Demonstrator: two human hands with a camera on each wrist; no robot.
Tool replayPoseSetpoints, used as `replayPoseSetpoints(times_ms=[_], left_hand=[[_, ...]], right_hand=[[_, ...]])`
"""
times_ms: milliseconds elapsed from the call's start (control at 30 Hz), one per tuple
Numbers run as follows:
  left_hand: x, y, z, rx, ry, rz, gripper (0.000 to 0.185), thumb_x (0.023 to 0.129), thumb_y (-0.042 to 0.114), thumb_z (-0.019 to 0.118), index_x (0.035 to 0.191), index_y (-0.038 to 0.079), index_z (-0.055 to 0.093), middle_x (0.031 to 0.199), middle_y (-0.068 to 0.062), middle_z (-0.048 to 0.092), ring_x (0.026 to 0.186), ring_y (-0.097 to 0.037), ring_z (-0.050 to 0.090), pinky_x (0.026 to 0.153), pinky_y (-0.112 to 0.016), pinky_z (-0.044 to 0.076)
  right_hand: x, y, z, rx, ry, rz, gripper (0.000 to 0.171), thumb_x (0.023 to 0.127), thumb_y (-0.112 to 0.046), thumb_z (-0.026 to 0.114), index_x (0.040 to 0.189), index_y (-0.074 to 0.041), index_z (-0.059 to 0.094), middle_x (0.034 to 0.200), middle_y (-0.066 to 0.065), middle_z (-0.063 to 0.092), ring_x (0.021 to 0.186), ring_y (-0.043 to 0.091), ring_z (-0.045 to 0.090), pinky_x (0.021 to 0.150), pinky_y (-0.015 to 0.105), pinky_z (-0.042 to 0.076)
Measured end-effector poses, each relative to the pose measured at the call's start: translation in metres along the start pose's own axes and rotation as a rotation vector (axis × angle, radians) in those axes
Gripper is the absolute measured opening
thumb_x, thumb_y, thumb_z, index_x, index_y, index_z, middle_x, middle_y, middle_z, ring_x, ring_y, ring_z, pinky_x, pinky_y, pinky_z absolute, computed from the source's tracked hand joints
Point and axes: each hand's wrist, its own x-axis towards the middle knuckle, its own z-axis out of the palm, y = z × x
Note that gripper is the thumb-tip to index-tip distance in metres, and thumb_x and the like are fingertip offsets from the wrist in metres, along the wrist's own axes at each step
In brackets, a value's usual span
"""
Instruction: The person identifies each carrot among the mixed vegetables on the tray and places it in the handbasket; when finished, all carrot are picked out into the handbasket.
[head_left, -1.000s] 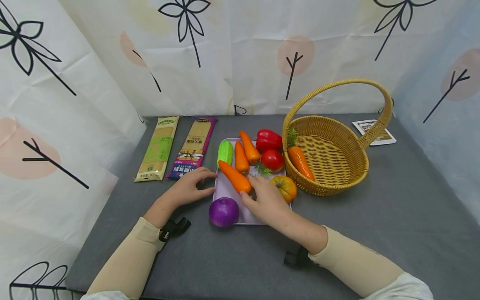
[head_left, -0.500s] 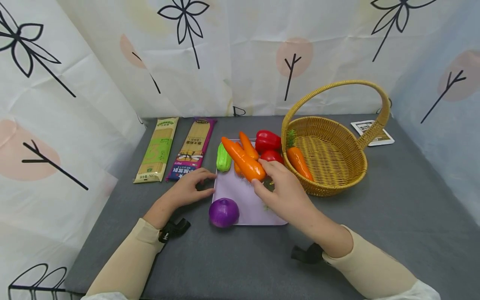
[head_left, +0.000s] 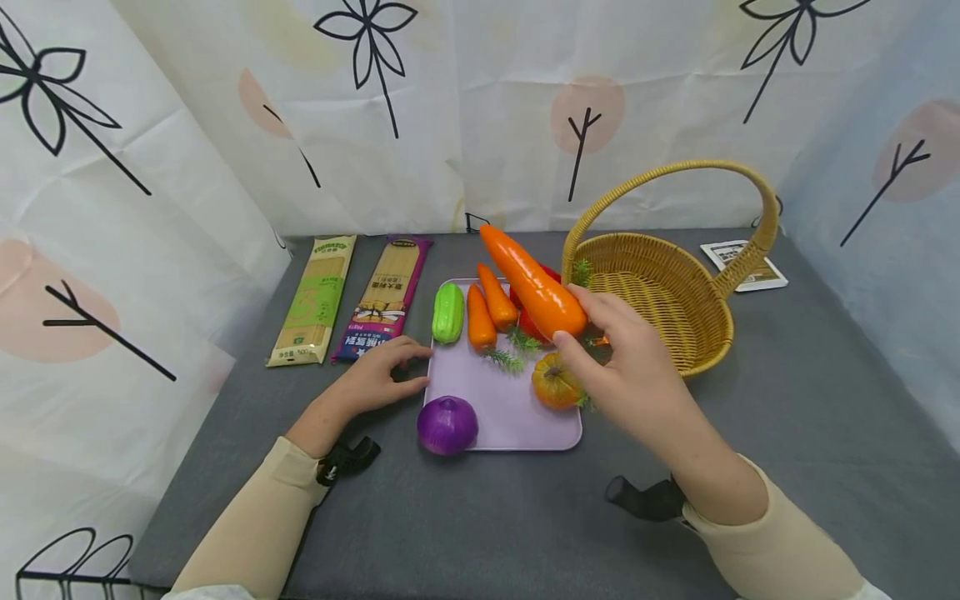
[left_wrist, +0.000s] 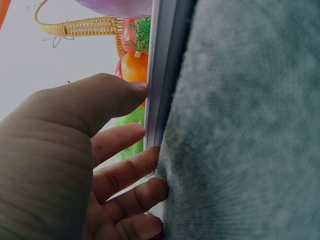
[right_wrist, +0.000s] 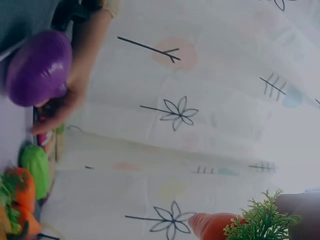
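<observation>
My right hand (head_left: 637, 367) pinches a large orange carrot (head_left: 534, 283) by its leafy end, with thumb and fingers. The carrot (right_wrist: 212, 225) is raised above the lilac tray (head_left: 487, 433), its tip pointing up and left. My left hand (head_left: 382, 375) rests on the table with fingertips at the tray's left edge. In the left wrist view its fingers are loosely bent against the tray's rim (left_wrist: 156, 65). On the tray lie a purple onion (head_left: 447, 425), a small pumpkin (head_left: 557, 382), a green vegetable (head_left: 448, 312) and two smaller carrots (head_left: 480, 319). Red vegetables behind the raised carrot are partly hidden.
A wicker basket (head_left: 675, 250) with a tall handle stands right of the tray; my right hand hides much of the carrot inside. Two noodle packs (head_left: 313, 300) lie at the left. A small white packet (head_left: 761, 275) sits behind the basket. Patterned cloth (head_left: 510, 125) encloses the back.
My right hand has lifted the large carrot off the tray and carried it up and right towards the basket. The left hand has stayed at the tray's edge.
</observation>
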Motion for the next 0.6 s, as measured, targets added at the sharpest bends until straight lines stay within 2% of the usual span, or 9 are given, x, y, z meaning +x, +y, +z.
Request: replayPoseSetpoints(times_ms=[167,400,600], left_hand=[[-0.001,0.001,-0.001,-0.007,0.006,0.006,0.044,0.086,0.040,0.067,0.124,0.022,0.060,0.111,0.006,0.057,0.090,-0.012,0.050,0.078,-0.031,0.047],[-0.002,0.001,-0.002,-0.002,0.005,0.014,0.044,0.086,0.041,0.066,0.125,0.021,0.060,0.111,0.006,0.057,0.090,-0.012,0.049,0.078,-0.032,0.047],[-0.001,0.004,-0.001,0.000,0.010,0.002,0.042,0.086,0.039,0.067,0.123,0.020,0.061,0.108,0.006,0.057,0.087,-0.013,0.049,0.074,-0.032,0.046]], right_hand=[[-0.001,-0.003,-0.015,-0.021,0.041,0.011,0.049,0.091,-0.022,0.062,0.136,-0.007,0.050,0.123,0.003,0.055,0.100,0.017,0.053,0.079,0.038,0.048],[-0.002,-0.003,-0.036,-0.034,0.072,0.061,0.050,0.091,-0.021,0.062,0.137,-0.009,0.049,0.124,0.003,0.054,0.106,0.020,0.051,0.082,0.020,0.041],[-0.001,0.003,-0.053,-0.062,0.094,0.134,0.052,0.091,-0.024,0.061,0.140,-0.011,0.046,0.128,0.006,0.052,0.108,0.021,0.049,0.081,0.019,0.037]])
